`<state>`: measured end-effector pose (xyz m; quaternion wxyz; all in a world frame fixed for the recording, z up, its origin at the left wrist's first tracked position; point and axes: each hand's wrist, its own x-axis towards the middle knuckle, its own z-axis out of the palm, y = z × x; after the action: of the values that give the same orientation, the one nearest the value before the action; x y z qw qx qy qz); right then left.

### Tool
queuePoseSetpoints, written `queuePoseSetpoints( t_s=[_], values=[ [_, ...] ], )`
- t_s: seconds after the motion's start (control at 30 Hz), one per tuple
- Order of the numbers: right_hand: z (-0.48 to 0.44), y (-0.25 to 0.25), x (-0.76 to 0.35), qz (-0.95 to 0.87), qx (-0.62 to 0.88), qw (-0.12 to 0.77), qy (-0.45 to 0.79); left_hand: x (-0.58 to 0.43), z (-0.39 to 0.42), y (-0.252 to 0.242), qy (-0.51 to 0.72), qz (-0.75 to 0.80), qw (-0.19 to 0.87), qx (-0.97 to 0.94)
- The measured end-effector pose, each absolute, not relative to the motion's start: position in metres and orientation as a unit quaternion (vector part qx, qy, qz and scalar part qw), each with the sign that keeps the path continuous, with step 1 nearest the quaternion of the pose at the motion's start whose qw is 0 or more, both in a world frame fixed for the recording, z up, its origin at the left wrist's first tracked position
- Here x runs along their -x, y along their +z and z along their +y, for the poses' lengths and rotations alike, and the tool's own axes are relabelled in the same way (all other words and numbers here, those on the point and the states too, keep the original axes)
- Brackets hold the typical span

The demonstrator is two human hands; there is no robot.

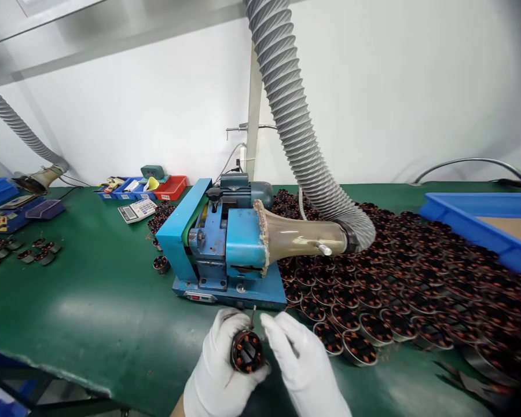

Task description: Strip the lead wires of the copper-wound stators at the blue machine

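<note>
Both my hands wear white gloves and meet at the near edge of the green bench. My left hand [215,370] is wrapped round a small round motor stator [246,351] with copper windings, its thin wire leads sticking upward. My right hand [301,362] sits just right of the stator, its fingers pinched near the leads; what they pinch is too small to make out. Just beyond my hands stands a blue bench machine [219,243].
A ribbed grey extraction hose [295,127] ends in a cone at the machine. Several stators [399,278] cover the bench to the right, before a blue tray [481,223]. At the left lie a calculator [136,210], small parts bins [150,186], a scale [15,209] and loose stators [26,252].
</note>
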<state>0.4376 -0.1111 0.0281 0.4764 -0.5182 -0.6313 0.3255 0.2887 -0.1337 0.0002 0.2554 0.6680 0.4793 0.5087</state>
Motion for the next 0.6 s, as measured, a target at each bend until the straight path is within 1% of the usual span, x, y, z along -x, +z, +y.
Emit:
queuePoseSetpoints(
  t_s=[0.1,0.17,0.2,0.3,0.37,0.43,0.5,0.57,0.6],
  values=[
    [-0.110,0.040,-0.442,-0.482,0.509,0.540,0.466,-0.285,-0.137,0.008,0.516,0.492,0.224,-0.665],
    [-0.111,0.043,-0.437,-0.404,0.469,0.550,0.561,-0.287,-0.138,0.011,0.527,0.503,0.265,-0.632],
    [-0.112,0.044,-0.432,-0.391,0.454,0.544,0.587,-0.289,-0.138,0.012,0.523,0.501,0.298,-0.622],
    [-0.113,0.042,-0.418,-0.410,0.455,0.535,0.582,-0.296,-0.140,0.013,0.504,0.480,0.366,-0.618],
    [-0.110,0.043,-0.414,-0.395,0.458,0.556,0.570,-0.301,-0.142,0.009,0.522,0.480,0.368,-0.601],
    [-0.102,0.045,-0.420,-0.357,0.438,0.579,0.588,-0.303,-0.145,0.003,0.545,0.485,0.368,-0.576],
    [-0.092,0.047,-0.431,-0.314,0.400,0.627,0.590,-0.304,-0.147,-0.003,0.560,0.490,0.362,-0.561],
    [-0.086,0.047,-0.440,-0.284,0.387,0.687,0.546,-0.304,-0.147,-0.004,0.561,0.497,0.353,-0.561],
    [-0.085,0.044,-0.442,-0.287,0.400,0.698,0.520,-0.304,-0.146,-0.003,0.557,0.502,0.349,-0.562]
  ],
)
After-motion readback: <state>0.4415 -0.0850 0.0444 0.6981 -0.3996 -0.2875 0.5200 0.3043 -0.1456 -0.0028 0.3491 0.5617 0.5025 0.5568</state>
